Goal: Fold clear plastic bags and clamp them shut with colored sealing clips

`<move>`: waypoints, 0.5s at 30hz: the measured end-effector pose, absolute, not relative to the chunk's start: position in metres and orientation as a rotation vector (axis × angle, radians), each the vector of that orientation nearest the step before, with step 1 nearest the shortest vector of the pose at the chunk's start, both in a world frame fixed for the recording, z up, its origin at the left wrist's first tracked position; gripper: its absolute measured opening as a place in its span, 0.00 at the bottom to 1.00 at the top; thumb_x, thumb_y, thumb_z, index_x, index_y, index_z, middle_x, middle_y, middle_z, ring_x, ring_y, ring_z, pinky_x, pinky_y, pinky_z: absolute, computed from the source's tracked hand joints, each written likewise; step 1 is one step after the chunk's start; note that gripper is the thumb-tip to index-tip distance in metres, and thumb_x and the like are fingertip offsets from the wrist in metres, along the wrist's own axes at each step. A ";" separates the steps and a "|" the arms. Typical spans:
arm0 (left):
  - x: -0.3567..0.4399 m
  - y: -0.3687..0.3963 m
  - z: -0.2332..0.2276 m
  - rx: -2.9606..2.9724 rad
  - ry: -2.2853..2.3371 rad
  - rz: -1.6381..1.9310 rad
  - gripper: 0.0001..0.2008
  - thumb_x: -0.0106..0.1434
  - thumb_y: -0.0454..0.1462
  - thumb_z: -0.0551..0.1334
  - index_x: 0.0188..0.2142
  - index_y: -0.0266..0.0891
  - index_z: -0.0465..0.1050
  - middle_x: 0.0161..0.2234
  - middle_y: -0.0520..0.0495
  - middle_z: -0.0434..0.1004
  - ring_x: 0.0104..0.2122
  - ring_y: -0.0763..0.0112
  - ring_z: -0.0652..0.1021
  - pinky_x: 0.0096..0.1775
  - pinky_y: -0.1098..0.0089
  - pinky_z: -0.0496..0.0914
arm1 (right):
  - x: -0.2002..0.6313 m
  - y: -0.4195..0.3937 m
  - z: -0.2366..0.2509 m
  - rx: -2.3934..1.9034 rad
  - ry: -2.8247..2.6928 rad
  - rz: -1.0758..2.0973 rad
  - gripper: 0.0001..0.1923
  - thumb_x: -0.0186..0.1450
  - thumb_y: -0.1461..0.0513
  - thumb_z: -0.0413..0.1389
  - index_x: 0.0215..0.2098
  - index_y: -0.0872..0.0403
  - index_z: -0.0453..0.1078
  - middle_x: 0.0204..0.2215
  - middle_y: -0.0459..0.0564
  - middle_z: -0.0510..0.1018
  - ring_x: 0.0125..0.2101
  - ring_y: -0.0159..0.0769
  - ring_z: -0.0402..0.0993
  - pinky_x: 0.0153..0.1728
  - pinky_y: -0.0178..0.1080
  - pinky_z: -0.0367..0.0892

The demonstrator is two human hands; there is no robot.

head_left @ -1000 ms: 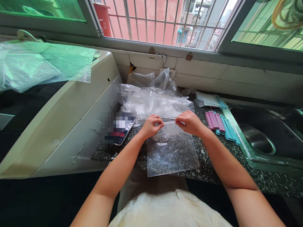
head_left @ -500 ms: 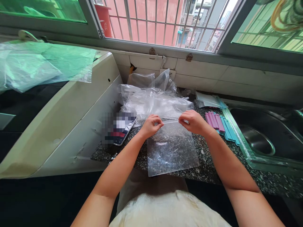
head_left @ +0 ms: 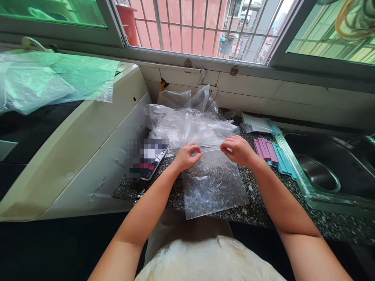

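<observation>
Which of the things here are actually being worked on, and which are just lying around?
In use:
- clear plastic bag, its top edge pinched by left hand and right hand

Lying about:
- pile of plastic bags
- pink and blue clips
- phone
- sink

Head camera looks forward and down, close over the countertop (head_left: 263, 210).
</observation>
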State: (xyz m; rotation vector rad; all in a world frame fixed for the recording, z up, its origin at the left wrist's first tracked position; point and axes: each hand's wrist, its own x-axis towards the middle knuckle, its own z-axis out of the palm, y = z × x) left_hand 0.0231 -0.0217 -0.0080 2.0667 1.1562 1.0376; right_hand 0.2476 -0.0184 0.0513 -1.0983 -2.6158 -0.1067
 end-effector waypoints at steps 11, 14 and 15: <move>0.022 -0.020 -0.006 2.095 1.154 1.070 0.06 0.55 0.32 0.58 0.23 0.36 0.71 0.25 0.49 0.70 0.28 0.72 0.71 0.34 0.71 0.66 | 0.248 -0.019 0.052 -1.089 -2.612 -0.127 0.11 0.62 0.63 0.47 0.25 0.54 0.68 0.23 0.47 0.74 0.27 0.33 0.65 0.32 0.38 0.54; 0.022 -0.020 -0.005 2.110 1.162 1.065 0.06 0.55 0.31 0.58 0.23 0.36 0.71 0.25 0.49 0.70 0.28 0.72 0.71 0.35 0.71 0.66 | 0.247 -0.020 0.052 -1.089 -2.611 -0.120 0.11 0.62 0.63 0.47 0.26 0.54 0.68 0.23 0.47 0.74 0.27 0.33 0.65 0.32 0.38 0.55; 0.022 -0.020 -0.005 2.121 1.171 1.064 0.06 0.55 0.31 0.58 0.23 0.36 0.71 0.25 0.49 0.70 0.29 0.71 0.71 0.35 0.70 0.66 | 0.247 -0.020 0.052 -1.090 -2.613 -0.117 0.11 0.62 0.63 0.47 0.26 0.54 0.68 0.24 0.47 0.74 0.27 0.33 0.65 0.32 0.38 0.55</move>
